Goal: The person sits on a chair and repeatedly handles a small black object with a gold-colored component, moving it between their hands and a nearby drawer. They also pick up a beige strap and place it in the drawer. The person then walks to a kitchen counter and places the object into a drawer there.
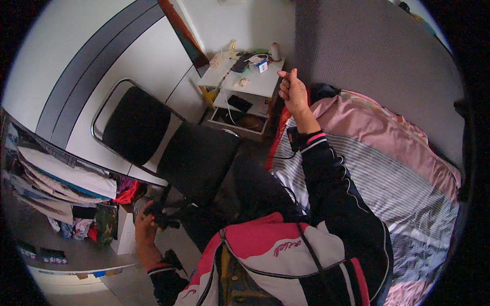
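My right hand is raised in front of the white side table, over the bed's near corner. Its thumb and index finger stick out, the other fingers are curled, and nothing shows in it. A black device with a cable sits at that wrist. Low on the left, my left hand is curled around a dark object beside the chair. Shadow blurs that object's outline, so its kind is unclear. Another black device is at the left wrist.
A black metal-framed chair stands ahead. The side table carries cables, a small box and a thread cone; its drawer is pulled out. Folded clothes fill a shelf at left. At right lies a bed with striped bedding.
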`<state>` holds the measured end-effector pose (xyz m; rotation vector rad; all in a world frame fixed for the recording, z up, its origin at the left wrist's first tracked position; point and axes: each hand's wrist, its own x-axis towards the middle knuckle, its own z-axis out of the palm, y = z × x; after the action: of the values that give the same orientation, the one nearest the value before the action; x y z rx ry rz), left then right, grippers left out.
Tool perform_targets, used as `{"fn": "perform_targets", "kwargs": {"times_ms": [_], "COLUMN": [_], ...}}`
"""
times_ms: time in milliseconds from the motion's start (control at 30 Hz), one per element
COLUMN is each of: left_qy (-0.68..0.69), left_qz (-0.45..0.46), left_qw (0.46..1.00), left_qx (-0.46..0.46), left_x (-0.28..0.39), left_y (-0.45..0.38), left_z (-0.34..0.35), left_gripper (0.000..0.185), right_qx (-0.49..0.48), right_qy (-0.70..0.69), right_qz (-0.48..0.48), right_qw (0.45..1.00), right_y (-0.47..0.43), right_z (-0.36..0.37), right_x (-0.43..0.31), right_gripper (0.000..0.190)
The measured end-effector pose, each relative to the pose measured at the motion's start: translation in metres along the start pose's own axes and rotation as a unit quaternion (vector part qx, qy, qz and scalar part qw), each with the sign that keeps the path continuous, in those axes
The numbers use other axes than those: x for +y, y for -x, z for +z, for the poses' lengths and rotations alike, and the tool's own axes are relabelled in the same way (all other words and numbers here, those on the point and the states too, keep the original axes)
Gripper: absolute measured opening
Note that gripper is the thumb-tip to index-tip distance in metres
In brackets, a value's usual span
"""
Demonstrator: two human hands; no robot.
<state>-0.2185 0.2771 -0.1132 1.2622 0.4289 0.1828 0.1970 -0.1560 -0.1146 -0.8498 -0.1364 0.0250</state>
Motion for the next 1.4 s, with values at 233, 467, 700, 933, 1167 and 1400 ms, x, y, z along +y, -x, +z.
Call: {"fn": "perform_targets", "kwargs": {"times_ms": [233, 467, 700, 933, 1167, 1400], "left_qy": [-0.047, -0.194, -0.251, -0.306, -0.233, -0.233], "left_qz": [-0.025, -0.016, 0.025, 0.018, 0.010, 0.132], "left_qw": [0.998, 0.980, 0.967, 0.952, 0.972, 0.964], "left_qx": [-0.013, -0.039, -0.039, 0.004, 0.023, -0.007], "left_x": [0.012, 0.004, -0.005, -0.049, -0.026, 0.031], "left_y": [-0.045, -0.095, -0.144, -0.183, -0.162, -0.134], "left_z": [0.088, 0.142, 0.166, 0.123, 0.132, 0.171], "left_gripper": [0.048, 0.041, 0.042, 0.045, 0.040, 0.040], "right_qx": [-0.060, -0.120, -0.219, -0.216, -0.281, -0.370], "right_qy": [0.155, 0.264, 0.298, 0.240, 0.306, 0.409], "right_qz": [0.006, -0.060, -0.085, -0.037, -0.109, -0.066], "right_qw": [0.986, 0.955, 0.925, 0.946, 0.903, 0.832], "right_y": [0.030, 0.059, 0.073, 0.080, 0.067, 0.096], "right_z": [0.033, 0.072, 0.087, 0.113, 0.130, 0.158], "right_x": [-0.001, 0.002, 0.007, 0.034, 0.067, 0.040], "right_gripper": [0.041, 0.045, 0.031, 0.017, 0.014, 0.017]}}
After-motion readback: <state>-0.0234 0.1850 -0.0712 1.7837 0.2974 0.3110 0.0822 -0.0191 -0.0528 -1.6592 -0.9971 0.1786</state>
